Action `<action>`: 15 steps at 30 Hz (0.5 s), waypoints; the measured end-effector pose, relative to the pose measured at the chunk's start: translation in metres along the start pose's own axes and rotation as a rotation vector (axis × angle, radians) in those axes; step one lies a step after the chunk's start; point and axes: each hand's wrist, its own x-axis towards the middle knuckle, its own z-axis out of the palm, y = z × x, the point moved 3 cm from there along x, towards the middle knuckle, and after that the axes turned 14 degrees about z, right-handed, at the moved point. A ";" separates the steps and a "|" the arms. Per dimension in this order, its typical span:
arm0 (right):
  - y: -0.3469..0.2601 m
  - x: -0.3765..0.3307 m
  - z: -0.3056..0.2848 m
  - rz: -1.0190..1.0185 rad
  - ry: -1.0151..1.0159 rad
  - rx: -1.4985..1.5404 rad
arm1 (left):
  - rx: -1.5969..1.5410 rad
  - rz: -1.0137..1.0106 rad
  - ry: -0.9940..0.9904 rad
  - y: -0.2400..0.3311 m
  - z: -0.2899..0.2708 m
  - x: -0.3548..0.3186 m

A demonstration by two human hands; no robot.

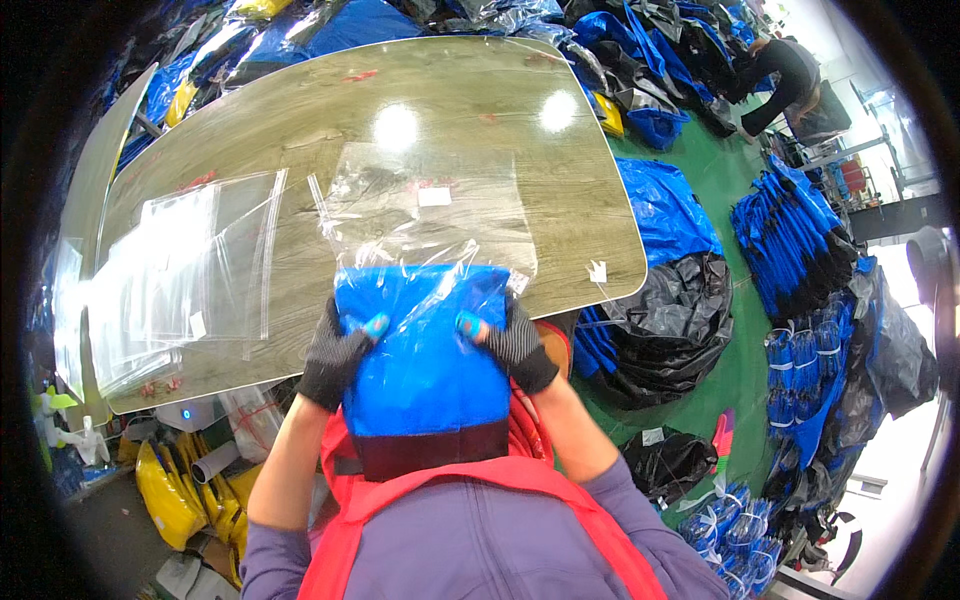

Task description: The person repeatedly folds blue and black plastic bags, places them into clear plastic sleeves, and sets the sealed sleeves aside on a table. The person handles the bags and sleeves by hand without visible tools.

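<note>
A folded blue fabric piece point(425, 370) with a black band along its near end lies between my hands at the table's near edge. Its far end is inside a transparent plastic bag point(480, 225), which stretches flat over the table and shows a small white label. My left hand point(340, 352), in a black fingerless glove, grips the left side of the fabric, thumb on top. On the opposite side my right hand point(512, 348), gloved the same way, grips it too. The fingers beneath are hidden.
Loose transparent bags point(165, 265) are spread across the left of the wood-patterned table point(585, 225). Black-and-blue bundles point(665, 315) stand on the green floor at right. Yellow folded pieces point(170, 495) lie below left. Another person point(785, 85) bends over at the far right.
</note>
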 end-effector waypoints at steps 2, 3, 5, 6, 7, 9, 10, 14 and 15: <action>0.023 -0.026 0.013 0.089 -0.128 0.080 | 0.130 -0.138 -0.092 0.012 0.000 -0.035; 0.029 -0.040 0.012 -0.033 -0.164 0.158 | -0.063 -0.033 -0.246 0.017 0.011 -0.047; 0.045 -0.059 0.000 -0.026 -0.099 0.079 | -0.233 -0.001 -0.173 0.014 0.026 -0.069; 0.053 -0.066 -0.010 0.052 -0.019 -0.028 | -0.168 -0.119 -0.112 0.006 0.030 -0.080; 0.060 -0.070 -0.018 0.134 0.086 -0.140 | -0.137 -0.228 -0.140 -0.004 0.037 -0.086; 0.066 -0.070 -0.029 0.168 0.043 -0.040 | 0.137 -0.277 -0.096 -0.019 0.039 -0.091; 0.066 -0.065 -0.033 0.124 0.011 -0.001 | 0.228 -0.229 -0.120 -0.024 0.036 -0.086; 0.074 -0.054 -0.039 0.248 0.070 0.029 | 0.126 -0.208 -0.133 -0.025 0.006 -0.060; 0.073 -0.053 -0.039 0.234 0.065 0.051 | 0.213 -0.033 -0.163 -0.020 0.004 -0.048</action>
